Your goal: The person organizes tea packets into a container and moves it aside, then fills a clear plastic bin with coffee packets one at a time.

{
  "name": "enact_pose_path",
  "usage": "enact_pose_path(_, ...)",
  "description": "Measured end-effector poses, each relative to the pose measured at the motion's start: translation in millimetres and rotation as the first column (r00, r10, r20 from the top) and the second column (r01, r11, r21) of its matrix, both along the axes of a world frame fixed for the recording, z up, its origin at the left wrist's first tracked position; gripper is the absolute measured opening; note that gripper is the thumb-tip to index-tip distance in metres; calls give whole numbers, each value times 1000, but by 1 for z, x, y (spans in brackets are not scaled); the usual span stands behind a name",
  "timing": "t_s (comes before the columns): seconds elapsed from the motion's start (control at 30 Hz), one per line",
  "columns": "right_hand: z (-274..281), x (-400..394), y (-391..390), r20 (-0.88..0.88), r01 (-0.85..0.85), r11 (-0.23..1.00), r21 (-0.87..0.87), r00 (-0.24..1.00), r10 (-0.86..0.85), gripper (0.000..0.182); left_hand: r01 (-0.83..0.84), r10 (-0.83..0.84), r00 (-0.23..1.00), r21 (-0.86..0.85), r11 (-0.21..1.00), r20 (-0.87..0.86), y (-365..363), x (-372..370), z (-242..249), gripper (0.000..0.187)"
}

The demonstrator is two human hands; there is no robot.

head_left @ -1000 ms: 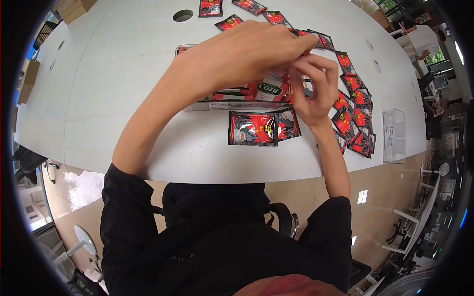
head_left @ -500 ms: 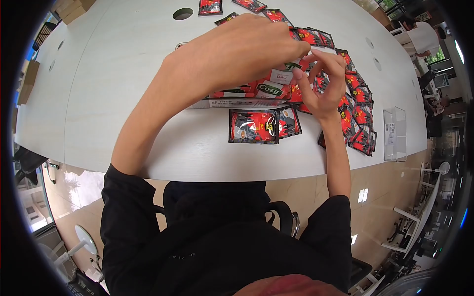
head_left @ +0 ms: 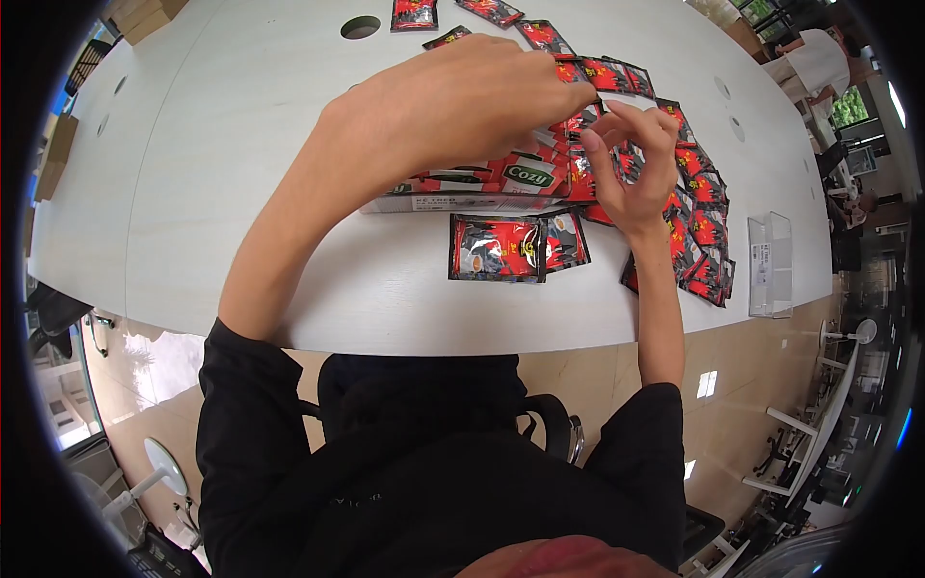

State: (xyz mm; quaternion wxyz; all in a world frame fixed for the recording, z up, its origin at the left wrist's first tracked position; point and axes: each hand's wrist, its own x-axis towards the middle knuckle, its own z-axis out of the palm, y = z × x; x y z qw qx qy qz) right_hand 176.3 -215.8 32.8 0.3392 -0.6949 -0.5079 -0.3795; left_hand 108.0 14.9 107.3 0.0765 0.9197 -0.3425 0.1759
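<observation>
My left hand (head_left: 462, 101) reaches across from the left, palm down, over a clear-walled tray (head_left: 501, 201) with a printed label on its front. Most of its fingers are hidden beneath it, so I cannot tell what they hold. Red Cozy packets (head_left: 530, 174) lie in the tray under that hand. At the tray's right end is my right hand (head_left: 641, 169), its thumb and curved fingers apart with a gap between them. Its fingertips are close to the left hand's fingertips. Red and black sachets (head_left: 588, 120) show just behind and between the hands.
Two overlapping red and black sachets (head_left: 496, 248) lie in front of the tray. Many more sachets (head_left: 708, 226) spread in an arc to the right and behind. A second clear tray (head_left: 771, 265) stands at the table's right. Beyond the table is another person (head_left: 819, 63).
A pale red Cozy packet that showed between my hands is no longer visible there. The right fingers have opened slightly, and the left hand has shifted a little down and left.
</observation>
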Motion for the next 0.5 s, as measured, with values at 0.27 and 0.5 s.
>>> enact_pose_path(0.27,2,-10,5,-67,-34,997,-71,997,29,46,72,-72,996,5,997,59,6,5,-15,48)
enact_pose_path(0.5,4,-10,0,-69,-15,992,-128,998,6,43,52,-52,997,7,999,52,-14,8,-23,64)
